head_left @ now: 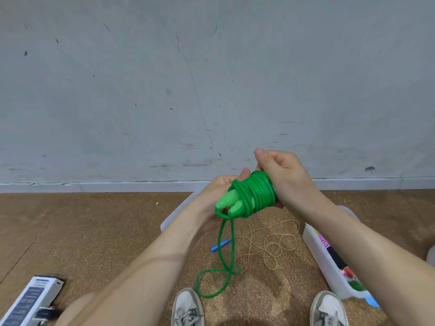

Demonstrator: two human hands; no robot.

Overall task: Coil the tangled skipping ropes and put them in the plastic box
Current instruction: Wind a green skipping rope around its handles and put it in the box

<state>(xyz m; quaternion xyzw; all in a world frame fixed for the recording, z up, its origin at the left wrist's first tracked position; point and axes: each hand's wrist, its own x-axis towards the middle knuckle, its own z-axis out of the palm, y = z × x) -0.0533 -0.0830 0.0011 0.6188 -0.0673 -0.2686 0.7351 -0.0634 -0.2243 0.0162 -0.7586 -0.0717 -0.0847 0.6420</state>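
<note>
1. My left hand [211,196] holds the green skipping rope [260,194] from beneath, and my right hand [284,175] grips the far end of its coil.
2. Coiling looks nearly finished, though a loose tail [224,257] hangs to the floor [106,231].
3. Next, I judge, I wind that tail on snugly and carry the bundle to the plastic box [316,245] on my right.
4. A speckled rope [270,245] lies tangled on the floor, uncoiled.
</note>
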